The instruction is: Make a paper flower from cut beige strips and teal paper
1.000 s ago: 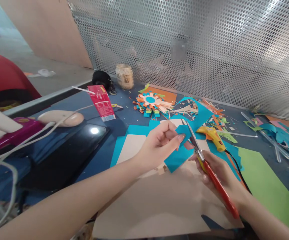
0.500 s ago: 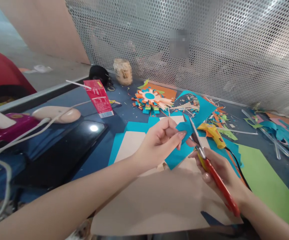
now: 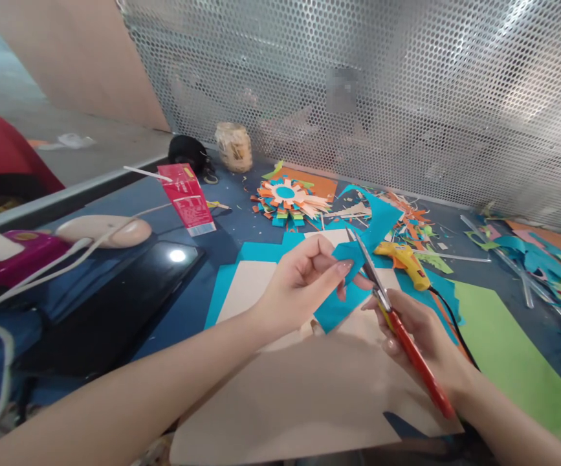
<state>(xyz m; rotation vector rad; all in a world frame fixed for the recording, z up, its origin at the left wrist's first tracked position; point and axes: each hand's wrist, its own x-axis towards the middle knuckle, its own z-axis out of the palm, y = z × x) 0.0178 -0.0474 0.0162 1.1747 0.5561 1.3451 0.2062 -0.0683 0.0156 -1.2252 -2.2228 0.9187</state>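
Observation:
My left hand (image 3: 309, 278) pinches a piece of blue paper (image 3: 341, 307) between thumb and fingers. A curved strip of that paper curls up and away beyond the scissors. My right hand (image 3: 416, 330) is closed around the red and yellow handles of a pair of scissors (image 3: 418, 362). The scissor blades point up and left, parted slightly, with the blue paper at them. Beneath both hands lies a large beige sheet (image 3: 280, 401), on top of several blue sheets (image 3: 219, 285). The inner fingers of my right hand are partly hidden by the handles.
A yellow glue gun (image 3: 406, 262) lies right of the scissors, near a green sheet (image 3: 513, 349). Behind are a layered paper flower (image 3: 286, 193) and paper scraps (image 3: 406, 217). Leftward stand a red drink carton (image 3: 187, 197), a black phone (image 3: 115, 310) and a purple power strip (image 3: 32, 249).
The whole view has shifted slightly, so things appear a little left and lower. The blue strip beyond the blades hangs a little lower; both hands keep their holds.

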